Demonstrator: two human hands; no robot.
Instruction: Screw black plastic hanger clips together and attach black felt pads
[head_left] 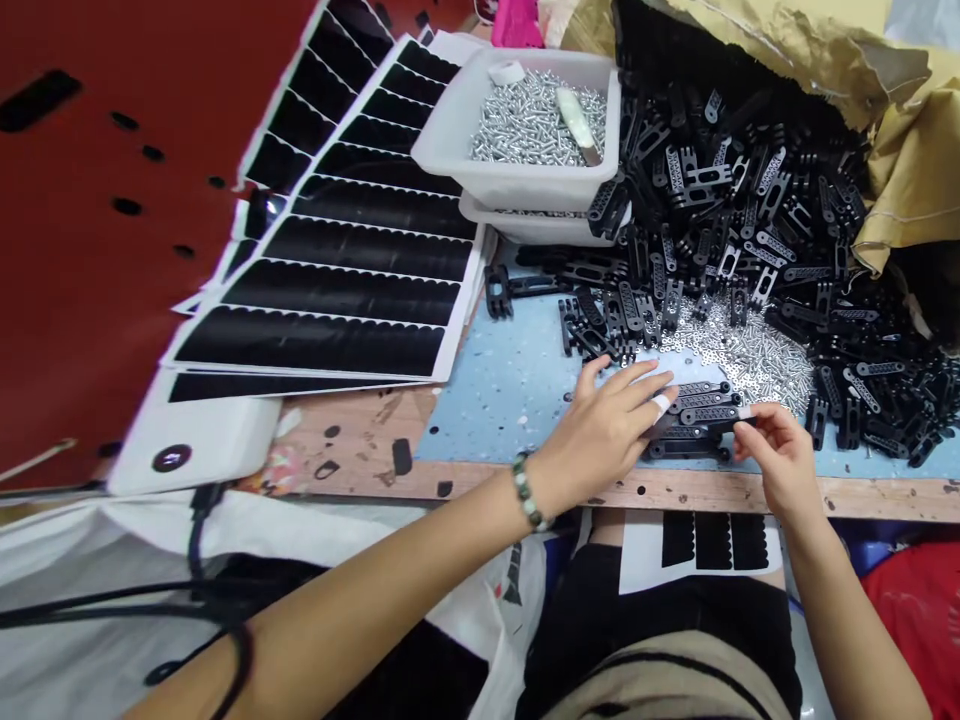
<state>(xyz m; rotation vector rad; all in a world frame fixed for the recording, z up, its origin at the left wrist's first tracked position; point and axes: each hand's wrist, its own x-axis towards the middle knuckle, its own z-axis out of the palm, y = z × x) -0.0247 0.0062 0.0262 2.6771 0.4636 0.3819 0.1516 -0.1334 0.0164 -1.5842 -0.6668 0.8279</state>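
Note:
My left hand (607, 430) lies flat over a small row of black perforated plastic strips (686, 450) on a pale blue speckled mat (495, 390), its taped fingertip touching them. My right hand (780, 460) pinches one black plastic strip (712, 415) between thumb and fingers, just right of my left hand. White tape also covers a fingertip on my right hand. Loose silver screws (739, 350) lie spilled just beyond both hands. Behind them rises a large heap of black plastic parts (742, 200).
A white plastic tub of screws (517, 130) stands on a second tub at the back. Black sticker sheets (322, 340) lie fanned to the left on a red surface (112, 250). A wooden edge (697, 490) runs in front of the mat. Brown paper sacking (907, 170) lies back right.

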